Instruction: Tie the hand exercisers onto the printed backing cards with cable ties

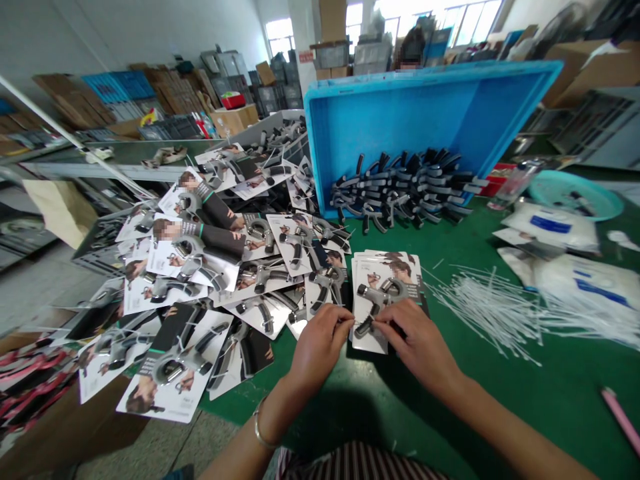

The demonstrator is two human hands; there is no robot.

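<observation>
In front of me a grey and black hand grip strengthener (369, 308) lies on a printed white card (371, 343), on top of a small stack of cards. My left hand (320, 341) pinches at the card's left edge, closed on what looks like the thin end of a white cable tie. From the other side, my right hand (419, 341) is closed with its fingertips together beside the strengthener's lower handle. Whatever is between those fingertips is too small to make out. Loose white cable ties (493, 308) lie in a heap to the right.
Carded strengtheners (183, 370) are piled on the left, some overhanging the table edge. A tilted blue crate (390, 123) holds many loose strengtheners at the back. White bags (550, 223), a turquoise basin (575, 190) and a pink pen-like object (620, 417) are on the right.
</observation>
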